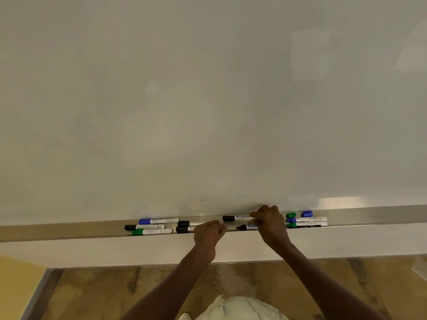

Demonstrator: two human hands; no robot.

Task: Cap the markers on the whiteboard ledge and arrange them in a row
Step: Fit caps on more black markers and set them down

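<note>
Three capped: blue, black, green markers [150, 226] lie together at left.
Loose: green cap [291, 215], blue cap [306, 213].
Right hand [269, 221]: I grip a black-capped marker [235, 218].
Left hand [209, 230]: clenched; contents unclear.

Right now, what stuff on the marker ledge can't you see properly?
All in the head view:
- Right hand covers the back ends of two black markers.
- Left hand hides part of two more black markers; whether it grips anything is unclear.
- Label print on the green marker is too small to read.
- The ledge is cut off at both edges.
</note>
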